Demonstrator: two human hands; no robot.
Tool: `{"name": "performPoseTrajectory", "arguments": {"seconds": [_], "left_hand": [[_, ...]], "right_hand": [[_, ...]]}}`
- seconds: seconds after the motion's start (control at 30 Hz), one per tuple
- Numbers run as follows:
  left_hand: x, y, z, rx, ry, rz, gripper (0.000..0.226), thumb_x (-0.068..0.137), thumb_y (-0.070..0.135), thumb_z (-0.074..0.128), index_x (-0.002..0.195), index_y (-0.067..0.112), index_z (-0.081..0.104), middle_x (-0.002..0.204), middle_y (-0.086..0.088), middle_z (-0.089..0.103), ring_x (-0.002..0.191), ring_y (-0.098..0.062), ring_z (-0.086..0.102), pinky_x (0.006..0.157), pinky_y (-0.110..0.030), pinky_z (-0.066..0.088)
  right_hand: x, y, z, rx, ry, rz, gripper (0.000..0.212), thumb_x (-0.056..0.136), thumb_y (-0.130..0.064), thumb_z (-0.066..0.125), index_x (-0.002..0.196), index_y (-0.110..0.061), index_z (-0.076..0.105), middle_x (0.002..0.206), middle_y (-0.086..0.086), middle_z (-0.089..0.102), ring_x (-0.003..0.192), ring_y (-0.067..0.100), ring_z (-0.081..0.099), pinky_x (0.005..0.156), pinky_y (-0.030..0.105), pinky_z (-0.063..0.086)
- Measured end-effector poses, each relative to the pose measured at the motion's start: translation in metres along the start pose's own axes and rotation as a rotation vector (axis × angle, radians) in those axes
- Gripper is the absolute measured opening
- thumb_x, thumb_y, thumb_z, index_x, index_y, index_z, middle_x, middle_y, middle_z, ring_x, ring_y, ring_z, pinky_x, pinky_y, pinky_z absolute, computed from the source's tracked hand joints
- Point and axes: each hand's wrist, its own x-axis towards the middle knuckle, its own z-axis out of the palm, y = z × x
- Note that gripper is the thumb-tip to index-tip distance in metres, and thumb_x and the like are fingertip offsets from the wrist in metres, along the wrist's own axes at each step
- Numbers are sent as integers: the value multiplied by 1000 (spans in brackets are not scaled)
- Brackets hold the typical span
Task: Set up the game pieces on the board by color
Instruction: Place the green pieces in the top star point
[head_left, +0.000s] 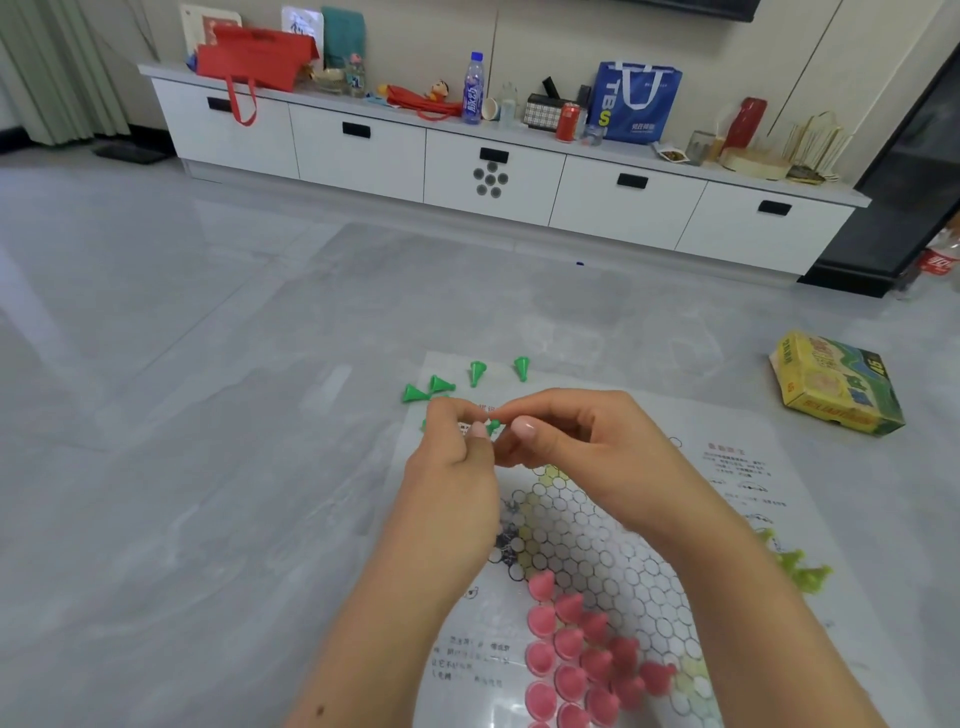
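Green piece (492, 425) pinched between left hand (457, 462) and right hand (576, 447), over board (597, 545) far corner; loose green pieces (441, 387) just beyond.

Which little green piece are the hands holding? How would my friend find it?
Find the white paper board on the grey floor, then look at its far end, where the left hand and right hand meet. The held green piece is pinched between their fingertips. The other green cones lie loose just beyond, untouched by either hand.
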Motion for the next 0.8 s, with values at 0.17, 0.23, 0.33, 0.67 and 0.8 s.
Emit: {"name": "performPoseTrajectory", "arguments": {"seconds": [0.17,0.23,0.33,0.67,0.8], "left_hand": [[-1,1,2,36,-47,14,18,98,24,29,87,34,39,63,12,47,51,0,44,37,-5,31],[0,1,2,38,-49,-8,12,98,25,29,97,31,40,71,10,54,55,-3,45,39,-5,33],[0,0,1,64,-49,-37,15,98,31,30,109,30,38,93,6,61,62,-4,50,49,-14,37],[2,0,2,113,-9,-58,33,87,-1,32,103,27,34,93,9,52,45,-3,43,31,-9,31],[2,-3,2,166,-38,-29,39,84,-8,29,101,25,37,103,7,50,51,-7,38,32,-8,29]], "right_hand": [[-1,1,3,52,-3,7,13,87,-6,58,91,-7,70,82,6,72,74,4,68,67,11,49],[0,2,2,49,8,14,12,87,-7,59,90,-7,70,79,5,72,73,5,68,66,12,49],[-1,5,-3,5,119,44,11,86,-12,61,85,-14,71,76,0,72,72,7,66,67,18,52],[-5,44,-23,-291,487,371,12,86,-18,60,77,-21,67,70,-7,62,55,10,55,47,22,49],[-3,51,-22,-322,507,378,11,86,-18,60,79,-22,67,74,-8,63,62,8,55,53,30,53]]}}
